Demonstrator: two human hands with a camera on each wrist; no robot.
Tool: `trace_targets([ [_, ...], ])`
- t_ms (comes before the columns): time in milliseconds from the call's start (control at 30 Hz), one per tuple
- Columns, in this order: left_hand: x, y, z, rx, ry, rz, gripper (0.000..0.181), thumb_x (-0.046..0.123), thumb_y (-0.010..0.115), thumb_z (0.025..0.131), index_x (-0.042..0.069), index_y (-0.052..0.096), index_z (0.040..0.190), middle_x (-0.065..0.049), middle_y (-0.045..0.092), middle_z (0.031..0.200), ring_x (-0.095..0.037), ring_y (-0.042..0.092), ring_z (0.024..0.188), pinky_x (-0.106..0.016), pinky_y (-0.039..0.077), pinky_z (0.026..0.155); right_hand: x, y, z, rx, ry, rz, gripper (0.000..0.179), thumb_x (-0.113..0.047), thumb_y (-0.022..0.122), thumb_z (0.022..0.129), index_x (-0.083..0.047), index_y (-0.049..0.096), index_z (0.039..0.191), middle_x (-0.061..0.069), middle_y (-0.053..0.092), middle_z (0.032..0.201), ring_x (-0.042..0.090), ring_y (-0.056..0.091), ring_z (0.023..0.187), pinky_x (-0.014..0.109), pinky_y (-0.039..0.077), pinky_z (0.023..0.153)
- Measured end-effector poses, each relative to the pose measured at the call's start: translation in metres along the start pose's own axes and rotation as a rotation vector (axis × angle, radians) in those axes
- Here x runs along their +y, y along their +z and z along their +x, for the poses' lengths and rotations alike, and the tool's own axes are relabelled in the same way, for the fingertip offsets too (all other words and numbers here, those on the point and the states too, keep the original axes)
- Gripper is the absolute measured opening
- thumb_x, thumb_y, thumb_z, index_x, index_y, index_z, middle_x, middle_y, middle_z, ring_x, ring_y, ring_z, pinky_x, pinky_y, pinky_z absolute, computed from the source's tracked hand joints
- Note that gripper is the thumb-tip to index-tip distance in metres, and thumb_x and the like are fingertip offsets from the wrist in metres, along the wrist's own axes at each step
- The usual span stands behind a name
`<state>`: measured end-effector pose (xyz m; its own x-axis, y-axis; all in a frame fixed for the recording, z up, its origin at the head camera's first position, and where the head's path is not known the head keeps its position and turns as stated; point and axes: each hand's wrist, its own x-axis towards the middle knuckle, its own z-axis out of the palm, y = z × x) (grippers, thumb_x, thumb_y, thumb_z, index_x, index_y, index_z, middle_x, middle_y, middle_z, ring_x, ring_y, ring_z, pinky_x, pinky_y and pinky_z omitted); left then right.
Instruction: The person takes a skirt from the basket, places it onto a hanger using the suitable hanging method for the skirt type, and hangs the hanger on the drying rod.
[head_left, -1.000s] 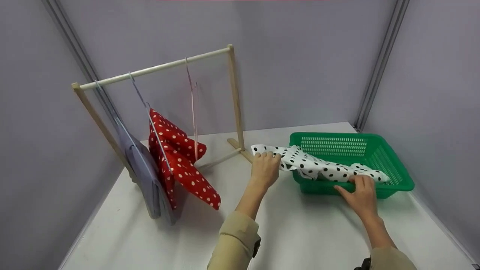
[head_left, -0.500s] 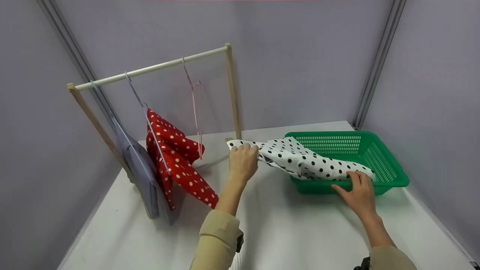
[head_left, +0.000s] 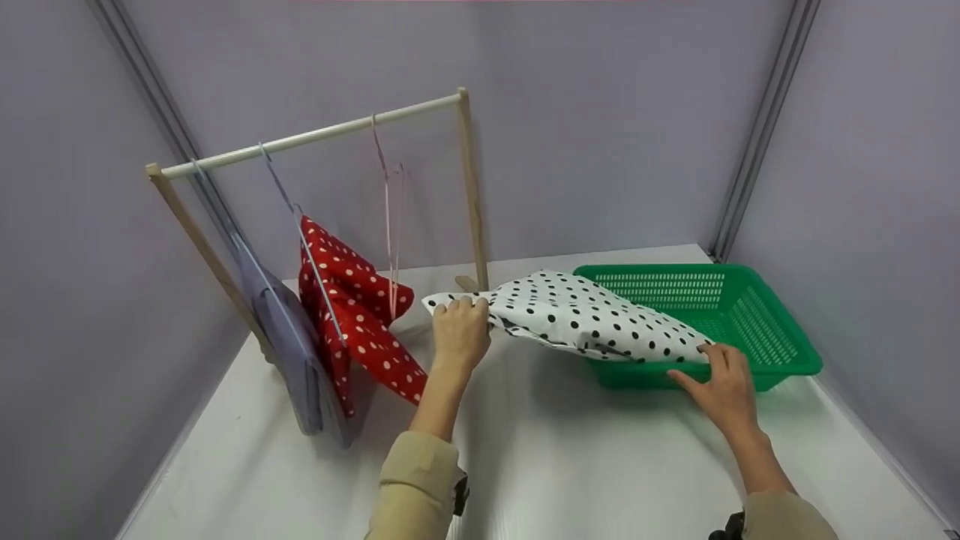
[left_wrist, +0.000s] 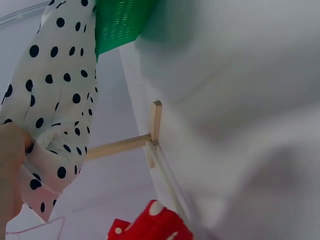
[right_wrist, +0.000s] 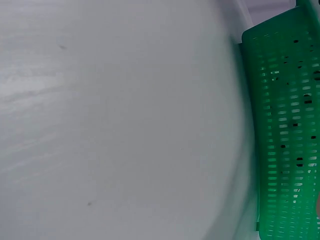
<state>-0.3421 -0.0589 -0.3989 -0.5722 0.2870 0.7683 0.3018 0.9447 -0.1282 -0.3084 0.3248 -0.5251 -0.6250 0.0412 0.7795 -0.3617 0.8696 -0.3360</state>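
Note:
A white cloth with black dots (head_left: 570, 311) stretches from my left hand to the green plastic basket (head_left: 795, 337). My left hand (head_left: 461, 334) grips its left end above the table. In the left wrist view, the cloth (left_wrist: 60, 100) bunches at the fingers. My right hand (head_left: 724, 386) is at the basket's front rim, fingers over the rim beside the cloth's right end and thumb on the outer side. The right wrist view shows the basket's perforated wall (right_wrist: 285, 140), with a sliver of skin at the frame edge. Black dots show through its holes.
A wooden rack (head_left: 315, 135) stands at the left. From its bar hang a folded grey-blue cloth (head_left: 289, 352), a red cloth with white dots (head_left: 360, 307) on a blue hanger, and pink hangers (head_left: 390, 225). Grey panels (head_left: 600, 135) enclose the white table (head_left: 585, 465).
My left hand has moved left, drawing the dotted cloth partly out of the basket and spreading it. My right hand has stayed at the basket's rim as the cloth's right end slid left.

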Motion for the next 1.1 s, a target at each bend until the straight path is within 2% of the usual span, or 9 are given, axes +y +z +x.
trace_targets([
  [300, -0.013, 0.012, -0.028, -0.085, -0.016, 0.031, 0.013, 0.006, 0.070, 0.065, 0.007, 0.061, 0.074, -0.012, 0.058, 0.068, -0.028, 0.058, 0.064, -0.040, 0.040, 0.057, 0.010, 0.000, 0.002, 0.009, -0.043, -0.006, 0.065, -0.018, 0.088, 0.053, 0.009, 0.057, 0.104, 0.025, 0.049, 0.101, 0.041, 0.045, 0.097, 0.050, 0.039, 0.081],
  [467, -0.019, 0.015, -0.037, -0.154, -0.050, 0.068, 0.014, 0.008, 0.071, 0.066, 0.006, 0.064, 0.078, -0.014, 0.060, 0.071, -0.029, 0.059, 0.066, -0.041, 0.042, 0.061, 0.012, -0.002, 0.005, 0.006, -0.049, -0.002, 0.061, -0.022, 0.087, 0.056, 0.009, 0.058, 0.101, 0.024, 0.051, 0.099, 0.040, 0.045, 0.095, 0.049, 0.039, 0.080],
  [533, -0.019, 0.016, -0.042, -0.178, -0.064, 0.083, 0.011, 0.008, 0.068, 0.069, 0.006, 0.064, 0.079, -0.014, 0.061, 0.071, -0.030, 0.060, 0.066, -0.041, 0.043, 0.061, 0.013, -0.002, 0.005, 0.007, -0.054, 0.005, 0.060, -0.026, 0.086, 0.058, 0.009, 0.058, 0.098, 0.024, 0.052, 0.097, 0.040, 0.045, 0.094, 0.050, 0.038, 0.080],
  [633, -0.018, 0.020, -0.051, -0.189, -0.086, 0.100, 0.005, 0.008, 0.062, 0.074, 0.005, 0.065, 0.076, -0.015, 0.062, 0.070, -0.030, 0.060, 0.065, -0.041, 0.043, 0.061, 0.016, -0.004, 0.004, 0.015, -0.068, 0.011, 0.061, -0.042, 0.079, 0.066, 0.008, 0.059, 0.093, 0.023, 0.053, 0.093, 0.040, 0.046, 0.091, 0.050, 0.037, 0.079],
  [700, -0.016, 0.022, -0.056, -0.181, -0.103, 0.111, 0.008, 0.008, 0.058, 0.076, 0.005, 0.065, 0.073, -0.015, 0.061, 0.069, -0.030, 0.060, 0.064, -0.041, 0.042, 0.060, 0.018, -0.005, 0.003, 0.024, -0.075, 0.013, 0.066, -0.055, 0.070, 0.071, 0.008, 0.059, 0.090, 0.023, 0.052, 0.091, 0.040, 0.046, 0.089, 0.050, 0.037, 0.078],
  [767, -0.013, 0.025, -0.060, -0.169, -0.118, 0.130, 0.013, 0.008, 0.054, 0.077, 0.005, 0.064, 0.071, -0.015, 0.061, 0.068, -0.029, 0.059, 0.062, -0.041, 0.042, 0.059, 0.020, -0.006, 0.003, 0.028, -0.074, 0.011, 0.068, -0.059, 0.064, 0.073, 0.007, 0.060, 0.088, 0.023, 0.052, 0.090, 0.040, 0.046, 0.087, 0.050, 0.036, 0.078],
  [900, -0.006, 0.031, -0.067, -0.190, -0.141, 0.163, 0.019, 0.012, 0.051, 0.080, 0.005, 0.064, 0.068, -0.014, 0.061, 0.066, -0.028, 0.059, 0.060, -0.039, 0.041, 0.057, 0.022, -0.010, 0.005, 0.012, -0.042, -0.005, 0.054, -0.041, 0.078, 0.069, 0.006, 0.060, 0.089, 0.022, 0.053, 0.091, 0.040, 0.047, 0.088, 0.051, 0.036, 0.079],
  [1000, 0.001, 0.034, -0.074, -0.262, -0.152, 0.177, 0.021, 0.013, 0.050, 0.081, 0.006, 0.064, 0.069, -0.014, 0.061, 0.067, -0.027, 0.059, 0.061, -0.038, 0.041, 0.057, 0.022, -0.013, 0.008, -0.011, -0.015, -0.029, 0.046, -0.021, 0.084, 0.062, 0.006, 0.061, 0.092, 0.022, 0.054, 0.093, 0.040, 0.047, 0.091, 0.052, 0.036, 0.080],
  [1100, 0.008, 0.037, -0.081, -0.319, -0.149, 0.190, 0.021, 0.014, 0.050, 0.082, 0.006, 0.065, 0.070, -0.013, 0.061, 0.068, -0.026, 0.059, 0.062, -0.037, 0.041, 0.058, 0.021, -0.016, 0.012, -0.031, 0.012, -0.076, 0.045, -0.018, 0.084, 0.061, 0.004, 0.062, 0.094, 0.022, 0.054, 0.096, 0.041, 0.047, 0.094, 0.054, 0.036, 0.079],
])
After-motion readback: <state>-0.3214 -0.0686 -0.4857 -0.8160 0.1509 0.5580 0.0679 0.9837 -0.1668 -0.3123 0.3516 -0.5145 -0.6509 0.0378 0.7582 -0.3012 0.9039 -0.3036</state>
